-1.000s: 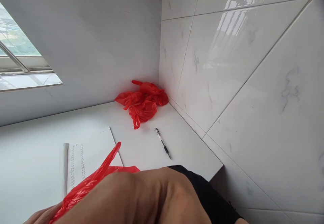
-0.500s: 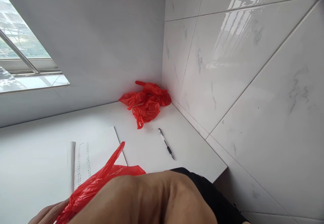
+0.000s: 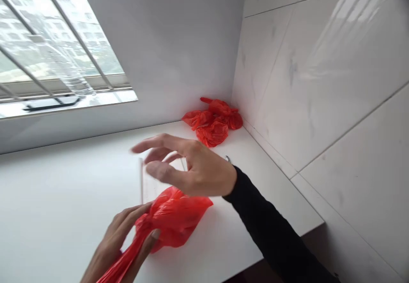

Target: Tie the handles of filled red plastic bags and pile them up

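My left hand [image 3: 123,232] grips a red plastic bag [image 3: 179,219] at its gathered neck, fingers and thumb on either side. The bag's body spreads to the right of that grip, and a twisted length of it trails toward the bottom edge. Above the bag, apart from it, my right hand [image 3: 198,168] hangs open with fingers spread and slightly curled, holding nothing. Behind the right hand lies a sheet of paper [image 3: 151,183], mostly covered. Just past the right wrist, the tip of a pen [image 3: 227,158] shows.
Several crumpled red plastic bags [image 3: 212,134] lie in the far corner of the white table [image 3: 64,180]. A clear bottle [image 3: 68,72] and a dark flat object [image 3: 51,104] rest on the sill of the barred window. A tiled wall [image 3: 335,82] bounds the right side.
My right hand has risen off the bag and now stands open above it. The left hand and bag show further up in view. The view has shifted left, bringing the bottle into sight.
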The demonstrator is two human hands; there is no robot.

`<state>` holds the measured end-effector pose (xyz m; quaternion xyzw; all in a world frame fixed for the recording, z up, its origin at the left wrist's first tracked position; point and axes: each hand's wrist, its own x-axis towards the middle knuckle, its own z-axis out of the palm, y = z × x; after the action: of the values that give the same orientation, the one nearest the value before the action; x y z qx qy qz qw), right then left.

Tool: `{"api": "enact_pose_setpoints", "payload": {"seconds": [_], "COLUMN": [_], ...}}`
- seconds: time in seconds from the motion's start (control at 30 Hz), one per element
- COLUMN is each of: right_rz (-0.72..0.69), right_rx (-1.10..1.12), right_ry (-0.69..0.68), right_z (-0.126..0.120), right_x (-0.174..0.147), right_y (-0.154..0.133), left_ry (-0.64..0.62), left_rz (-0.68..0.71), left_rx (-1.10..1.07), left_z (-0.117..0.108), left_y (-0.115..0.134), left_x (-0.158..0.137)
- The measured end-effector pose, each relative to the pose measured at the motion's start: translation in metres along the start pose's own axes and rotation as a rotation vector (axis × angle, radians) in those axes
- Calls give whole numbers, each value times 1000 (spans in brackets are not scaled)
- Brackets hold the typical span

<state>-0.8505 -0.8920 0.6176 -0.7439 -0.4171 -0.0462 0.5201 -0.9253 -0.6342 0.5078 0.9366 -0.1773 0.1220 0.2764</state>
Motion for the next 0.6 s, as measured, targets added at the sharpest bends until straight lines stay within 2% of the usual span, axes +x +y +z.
{"api": "enact_pose_setpoints", "payload": {"seconds": [0.07, 0.1, 0.17, 0.23, 0.47, 0.6], "right_rz": [68, 155, 308, 373, 288, 262], "right_rx": [-246, -338, -396, -372, -295, -232], "right_ry": [-96, -210, -426, -532, -487, -479], "right_z": [3, 4, 5, 3, -2, -3], "right_x": [4, 4, 3, 1, 3, 0], "right_y": [22, 32, 49, 56, 41, 31], "left_ry": [-61, -78, -78, -56, -20, 162], "left_rz": [-27, -37, -48, -61, -311, -462], "left_rx": [-2, -13, -42, -80, -382, -470], "left_z": [-5, -7, -9, -10, -15, -19], "left_y": [-2, -3, -2, 0, 8, 14], "left_x": [-5, -6, -8, -8, -10, -10]}}
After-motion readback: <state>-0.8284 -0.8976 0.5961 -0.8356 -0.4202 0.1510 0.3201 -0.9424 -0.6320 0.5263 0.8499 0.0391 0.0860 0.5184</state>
